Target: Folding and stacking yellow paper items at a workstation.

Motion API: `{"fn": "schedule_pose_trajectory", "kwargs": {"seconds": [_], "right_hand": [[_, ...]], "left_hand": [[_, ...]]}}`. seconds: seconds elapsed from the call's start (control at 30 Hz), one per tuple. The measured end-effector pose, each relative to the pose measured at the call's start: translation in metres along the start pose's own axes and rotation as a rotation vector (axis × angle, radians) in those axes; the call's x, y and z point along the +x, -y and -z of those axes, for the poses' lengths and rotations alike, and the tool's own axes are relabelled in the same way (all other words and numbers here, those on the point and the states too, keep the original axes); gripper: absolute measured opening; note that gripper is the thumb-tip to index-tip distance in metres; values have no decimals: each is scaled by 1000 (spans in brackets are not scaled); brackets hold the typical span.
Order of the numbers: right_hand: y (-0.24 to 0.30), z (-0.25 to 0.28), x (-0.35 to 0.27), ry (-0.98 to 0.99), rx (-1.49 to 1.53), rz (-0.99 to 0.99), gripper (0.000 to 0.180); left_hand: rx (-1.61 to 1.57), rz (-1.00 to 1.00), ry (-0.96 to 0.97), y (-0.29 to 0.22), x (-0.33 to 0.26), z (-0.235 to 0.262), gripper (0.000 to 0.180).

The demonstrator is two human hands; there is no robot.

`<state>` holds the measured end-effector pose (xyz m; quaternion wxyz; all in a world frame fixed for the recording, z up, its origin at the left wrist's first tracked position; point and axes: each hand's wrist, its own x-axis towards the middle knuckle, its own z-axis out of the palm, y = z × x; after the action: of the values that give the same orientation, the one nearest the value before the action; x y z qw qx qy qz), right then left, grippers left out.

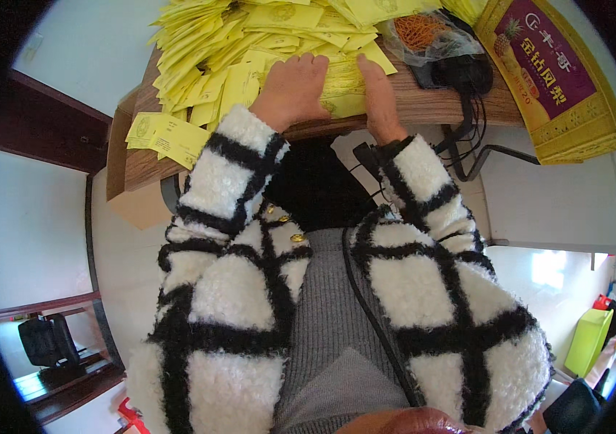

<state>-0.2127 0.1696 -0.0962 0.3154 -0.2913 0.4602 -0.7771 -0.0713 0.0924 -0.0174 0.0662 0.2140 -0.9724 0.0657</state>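
Note:
A stack of yellow paper packets [344, 88] stands near the front edge of the wooden table, gripped between my two hands. My left hand [295, 88] closes around its left end, with the fingers bent over the top. At the other end my right hand [380, 98] presses against the side, thumb and fingers close to the stack; some fingers are hidden. Beyond and to the left of my hands lies a large heap of similar yellow packets [203, 54]. A few loose packets [170, 137] lie at the table's left corner.
A clear plastic bag of orange-brown rubber bands [420, 32] sits right of the heap. Beside it is a black device [460, 72] with hanging cables. A yellow and purple carton [546, 65] stands at the right. An open cardboard box [130, 195] is below the table's left end.

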Motion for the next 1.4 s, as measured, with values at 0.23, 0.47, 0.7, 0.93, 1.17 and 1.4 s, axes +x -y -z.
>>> {"fn": "schedule_pose_trajectory", "kwargs": {"seconds": [0.23, 0.47, 0.7, 0.93, 1.17, 1.4], "right_hand": [[-2, 5, 4, 3, -161, 19, 31], [-8, 5, -1, -7, -257, 309, 37], [-13, 8, 1, 64, -42, 215, 55], [-10, 11, -1, 98, -173, 207, 58], [-6, 9, -6, 246, -220, 210, 62], [-4, 10, -6, 306, -280, 224, 63]], "left_hand": [[-24, -11, -41, 4, 0, -8, 75], [-105, -12, 6, 8, 5, -3, 66], [-134, -23, -148, 10, 1, -1, 53], [-60, 48, -23, 5, 8, -5, 53], [-36, 56, 0, 5, 4, -3, 64], [-78, 82, 25, 6, 4, 0, 63]]}}
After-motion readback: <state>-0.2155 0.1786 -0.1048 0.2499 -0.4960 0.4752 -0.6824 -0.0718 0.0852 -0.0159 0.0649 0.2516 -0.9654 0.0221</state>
